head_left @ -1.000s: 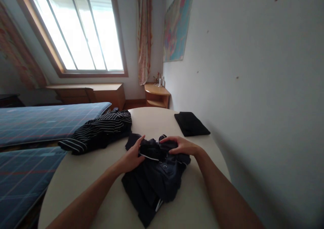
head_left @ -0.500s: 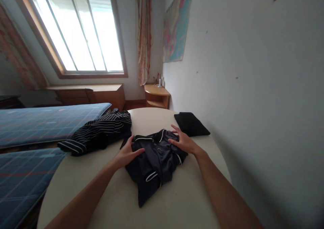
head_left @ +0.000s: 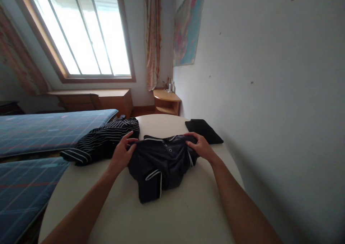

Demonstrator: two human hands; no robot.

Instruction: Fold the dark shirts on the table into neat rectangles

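A dark polo shirt (head_left: 167,161) with white piping on collar and sleeves is bunched on the pale round table (head_left: 172,219), its buttons facing up. At its left shoulder edge, my left hand (head_left: 123,152) pinches the cloth between thumb and fingers. My right hand (head_left: 201,145) grips the opposite shoulder, thumb over the fabric and fingers behind it. Between the hands the collar (head_left: 159,139) is stretched out along the far side. One white-edged sleeve lies across the front; the shirt's lower part is folded underneath and partly hidden.
A black striped garment (head_left: 107,139) lies crumpled at the table's left edge. Beyond my right hand is a folded black cloth (head_left: 206,130). Blue plaid mattresses (head_left: 54,130) stand to the left, a white wall (head_left: 283,111) to the right, and a small corner shelf (head_left: 167,96) behind.
My left hand has moved left and up to the shirt's shoulder edge, and both hands have closed on the cloth. The shirt's top is pulled wider, and its lower tip has drawn away from me.
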